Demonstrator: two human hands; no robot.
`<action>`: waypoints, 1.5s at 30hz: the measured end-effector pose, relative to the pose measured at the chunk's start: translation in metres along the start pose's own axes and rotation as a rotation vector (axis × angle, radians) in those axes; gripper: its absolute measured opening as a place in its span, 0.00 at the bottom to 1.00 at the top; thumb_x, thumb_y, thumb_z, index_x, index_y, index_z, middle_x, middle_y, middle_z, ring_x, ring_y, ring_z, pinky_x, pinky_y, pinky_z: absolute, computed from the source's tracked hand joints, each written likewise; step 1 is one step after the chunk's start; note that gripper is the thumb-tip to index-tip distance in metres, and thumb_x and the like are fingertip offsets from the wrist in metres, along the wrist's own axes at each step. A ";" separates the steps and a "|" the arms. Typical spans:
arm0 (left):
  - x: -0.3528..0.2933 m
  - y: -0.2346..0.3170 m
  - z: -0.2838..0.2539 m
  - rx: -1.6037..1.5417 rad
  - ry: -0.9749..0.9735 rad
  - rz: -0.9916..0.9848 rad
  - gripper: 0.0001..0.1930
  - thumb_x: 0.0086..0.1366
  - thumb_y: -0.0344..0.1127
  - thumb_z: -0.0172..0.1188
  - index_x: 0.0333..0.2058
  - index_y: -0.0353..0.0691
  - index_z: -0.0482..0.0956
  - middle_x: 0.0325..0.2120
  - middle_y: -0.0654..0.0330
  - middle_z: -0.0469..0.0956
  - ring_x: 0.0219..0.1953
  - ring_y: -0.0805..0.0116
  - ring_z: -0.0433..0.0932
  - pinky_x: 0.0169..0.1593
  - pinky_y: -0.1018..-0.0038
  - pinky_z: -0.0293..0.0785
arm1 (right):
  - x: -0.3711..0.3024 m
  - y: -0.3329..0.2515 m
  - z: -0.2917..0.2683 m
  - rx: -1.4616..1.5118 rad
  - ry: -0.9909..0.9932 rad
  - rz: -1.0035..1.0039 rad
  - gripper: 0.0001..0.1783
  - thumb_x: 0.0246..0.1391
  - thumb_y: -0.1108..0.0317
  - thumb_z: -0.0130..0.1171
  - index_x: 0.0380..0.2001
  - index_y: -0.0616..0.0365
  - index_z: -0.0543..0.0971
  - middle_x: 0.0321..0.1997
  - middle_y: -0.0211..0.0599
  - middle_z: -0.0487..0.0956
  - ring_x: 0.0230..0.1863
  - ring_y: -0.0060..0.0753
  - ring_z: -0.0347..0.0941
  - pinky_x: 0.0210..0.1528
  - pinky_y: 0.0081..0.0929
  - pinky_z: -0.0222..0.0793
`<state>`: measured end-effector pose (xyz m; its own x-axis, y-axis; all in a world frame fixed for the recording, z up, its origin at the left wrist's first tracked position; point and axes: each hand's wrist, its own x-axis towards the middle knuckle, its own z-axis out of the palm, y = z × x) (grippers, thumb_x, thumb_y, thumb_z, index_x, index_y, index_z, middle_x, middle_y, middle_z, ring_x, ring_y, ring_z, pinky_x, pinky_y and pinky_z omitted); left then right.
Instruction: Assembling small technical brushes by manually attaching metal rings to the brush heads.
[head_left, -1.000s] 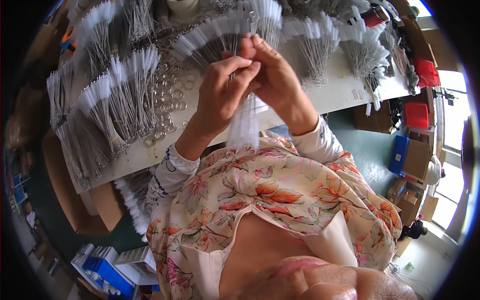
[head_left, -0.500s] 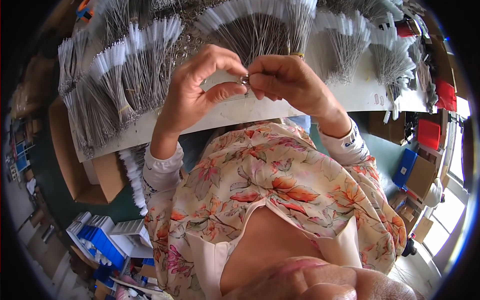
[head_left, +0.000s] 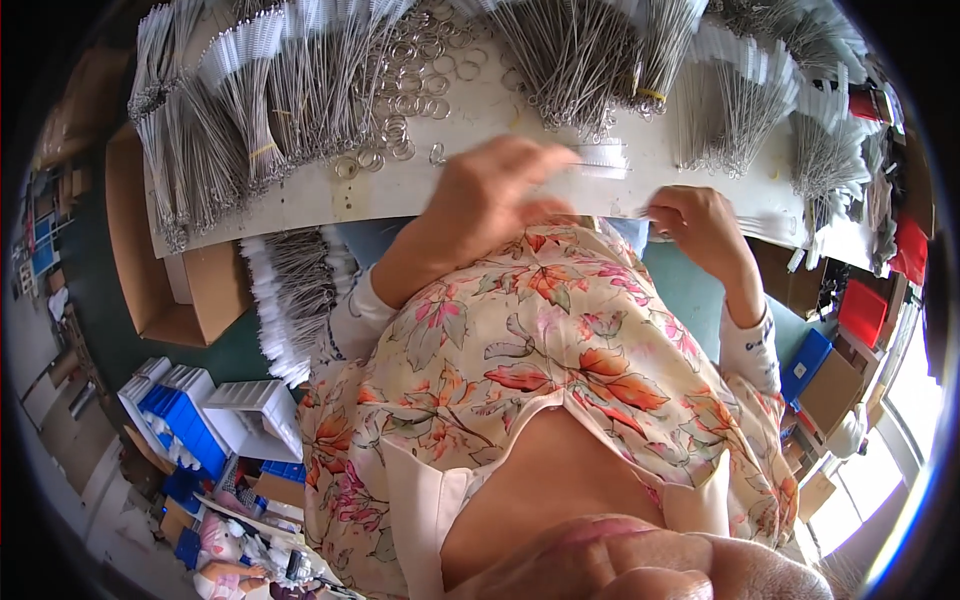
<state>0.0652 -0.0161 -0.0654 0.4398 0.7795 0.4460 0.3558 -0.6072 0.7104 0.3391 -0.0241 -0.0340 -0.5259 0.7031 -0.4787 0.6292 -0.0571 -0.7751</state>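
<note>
Head view, and it's the left hand [head_left: 490,195] blurring over the table's [head_left: 465,128] near edge, thumb and fingers apart! Just right of those fingertips, white-bristled brushes [head_left: 605,160] lie on the tabletop. Across to the right hand [head_left: 705,225], fingers curled beside that same edge; whether they're clamped on anything, I cannot tell. Rings [head_left: 410,105] lie scattered farther off to the left, bundles [head_left: 575,80] crowd the far side, and down at left stands a carton [head_left: 215,300].
</note>
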 end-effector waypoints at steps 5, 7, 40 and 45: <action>-0.048 -0.032 -0.030 0.369 0.202 -0.520 0.09 0.56 0.37 0.61 0.32 0.40 0.75 0.15 0.60 0.72 0.15 0.68 0.72 0.20 0.73 0.67 | 0.000 0.022 0.028 -0.308 0.523 -0.010 0.07 0.49 0.74 0.54 0.33 0.59 0.79 0.26 0.37 0.78 0.25 0.24 0.75 0.27 0.23 0.70; -0.062 -0.044 -0.025 0.452 0.131 -0.470 0.08 0.57 0.36 0.60 0.29 0.38 0.74 0.17 0.59 0.73 0.17 0.66 0.73 0.22 0.72 0.68 | 0.024 0.000 0.045 -0.020 0.474 -0.181 0.08 0.49 0.76 0.54 0.34 0.58 0.79 0.27 0.36 0.78 0.25 0.23 0.74 0.27 0.22 0.70; 0.011 0.005 -0.066 -0.612 0.057 -0.254 0.14 0.47 0.10 0.51 0.34 0.28 0.76 0.37 0.49 0.76 0.34 0.66 0.79 0.38 0.78 0.78 | 0.070 -0.083 0.038 0.728 -0.007 -0.243 0.10 0.56 0.65 0.54 0.33 0.60 0.78 0.24 0.23 0.75 0.19 0.11 0.63 0.21 0.10 0.59; 0.023 0.022 -0.062 -0.256 0.312 -0.042 0.14 0.48 0.16 0.59 0.37 0.29 0.77 0.35 0.54 0.78 0.33 0.68 0.80 0.36 0.80 0.78 | 0.066 -0.112 0.027 0.828 0.174 -0.325 0.10 0.55 0.65 0.56 0.34 0.61 0.78 0.25 0.25 0.73 0.20 0.12 0.65 0.22 0.12 0.61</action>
<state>0.0322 -0.0021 -0.0063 0.1441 0.8359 0.5297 0.1338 -0.5468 0.8265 0.2186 0.0095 0.0099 -0.4693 0.8670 -0.1672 -0.1835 -0.2810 -0.9420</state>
